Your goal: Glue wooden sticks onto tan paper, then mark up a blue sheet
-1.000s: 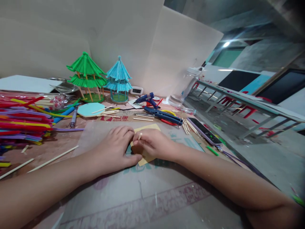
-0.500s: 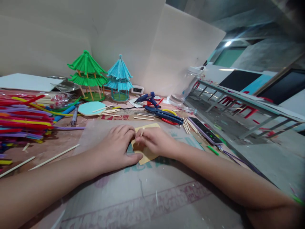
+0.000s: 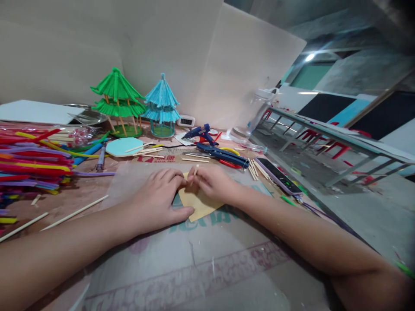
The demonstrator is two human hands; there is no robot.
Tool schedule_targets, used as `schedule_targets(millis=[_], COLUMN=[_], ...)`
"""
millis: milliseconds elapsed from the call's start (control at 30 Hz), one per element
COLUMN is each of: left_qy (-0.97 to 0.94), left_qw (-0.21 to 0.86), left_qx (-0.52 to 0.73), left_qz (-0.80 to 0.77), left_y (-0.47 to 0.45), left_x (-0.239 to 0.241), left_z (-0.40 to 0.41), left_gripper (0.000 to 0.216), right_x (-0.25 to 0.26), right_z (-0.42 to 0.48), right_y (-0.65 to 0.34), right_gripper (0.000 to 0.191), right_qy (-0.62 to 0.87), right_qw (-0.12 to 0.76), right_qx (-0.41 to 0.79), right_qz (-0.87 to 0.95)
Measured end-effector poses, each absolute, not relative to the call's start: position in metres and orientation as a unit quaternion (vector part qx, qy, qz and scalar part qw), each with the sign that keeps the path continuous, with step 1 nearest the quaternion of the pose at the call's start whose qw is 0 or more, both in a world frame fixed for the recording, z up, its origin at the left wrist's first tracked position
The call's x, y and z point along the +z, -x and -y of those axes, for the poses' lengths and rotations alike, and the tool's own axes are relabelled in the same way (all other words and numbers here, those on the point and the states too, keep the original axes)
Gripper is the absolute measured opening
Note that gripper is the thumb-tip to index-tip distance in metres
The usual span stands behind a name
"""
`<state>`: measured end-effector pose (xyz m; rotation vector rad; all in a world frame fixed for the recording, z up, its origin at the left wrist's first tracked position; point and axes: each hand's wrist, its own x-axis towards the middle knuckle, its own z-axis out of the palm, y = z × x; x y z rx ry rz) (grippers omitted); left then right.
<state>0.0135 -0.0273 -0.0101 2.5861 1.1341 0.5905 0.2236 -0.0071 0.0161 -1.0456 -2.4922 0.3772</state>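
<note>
A square of yellow card [image 3: 202, 206] lies flat on the plastic-covered work surface [image 3: 181, 263]. My left hand [image 3: 164, 196] rests at the card's left edge, its thumb lying on the card and spread away from the bent fingers. Pinched in my right hand [image 3: 210, 183] is a short wooden stick [image 3: 196, 169], held upright over the card's upper part. The stick's lower end is hidden behind my fingers. Both hands' fingertips are close together near the card's upper left edge.
Green [image 3: 118, 101] and blue [image 3: 162, 106] pagoda models stand at the back. A glue gun [image 3: 201, 133], pliers [image 3: 223, 155], phone [image 3: 279, 176] and clear jug [image 3: 249, 116] sit behind and right. Pipe cleaners [image 3: 35, 166] are heaped left; a pale octagon [image 3: 121, 147] holds several sticks.
My right hand has moved slightly up and to the right with the stick, toward the card's upper edge, uncovering more of the card's middle. My left hand has stayed in place.
</note>
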Motion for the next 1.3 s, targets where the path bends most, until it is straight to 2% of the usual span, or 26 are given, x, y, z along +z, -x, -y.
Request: schedule_targets(millis=[100, 200, 267, 333, 400, 433, 567, 667, 967, 1300], left_qy=[-0.885, -0.885, -0.882, -0.879, -0.874, -0.869, -0.841, -0.834, -0.817, -0.818], left_qw=[0.125, 0.138, 0.149, 0.155, 0.158, 0.161, 0.157, 0.144, 0.126, 0.087], left_qx=[0.208, 0.220, 0.233, 0.255, 0.296, 0.322, 0.418, 0.442, 0.456, 0.447], left_qz=[-0.397, -0.387, -0.381, -0.371, -0.351, -0.340, -0.306, -0.298, -0.330, -0.351], left_y=[-0.013, -0.012, -0.011, -0.009, -0.008, -0.008, -0.008, -0.010, -0.009, -0.009], left_x=[-0.011, -0.012, -0.011, -0.008, -0.001, 0.003, 0.020, 0.026, 0.029, 0.033], left_z=[0.028, 0.028, 0.027, 0.027, 0.028, 0.029, 0.039, 0.046, 0.044, 0.043], left_gripper=[0.048, 0.051, 0.051, 0.039, 0.024, 0.024, 0.021, 0.014, 0.020, 0.017], right_x=[0.016, 0.016, 0.017, 0.020, 0.022, 0.023, 0.024, 0.023, 0.025, 0.024], right_z=[-0.003, -0.008, -0.005, 0.001, 0.010, 0.014, 0.024, 0.025, 0.024, 0.025], right_y=[-0.228, -0.231, -0.232, -0.231, -0.228, -0.227, -0.221, -0.221, -0.220, -0.219], right_gripper=[0.019, 0.022, 0.023, 0.022, 0.020, 0.020, 0.020, 0.018, 0.026, 0.029], right_qy=[0.457, 0.433, 0.373, 0.325, 0.301, 0.294, 0.267, 0.254, 0.276, 0.280], right_qw=[0.278, 0.396, 0.443, 0.451, 0.440, 0.434, 0.422, 0.420, 0.445, 0.464], right_qx=[0.198, 0.422, 0.565, 0.651, 0.699, 0.713, 0.739, 0.740, 0.691, 0.666], right_qz=[0.821, 0.691, 0.587, 0.516, 0.477, 0.466, 0.453, 0.459, 0.498, 0.512])
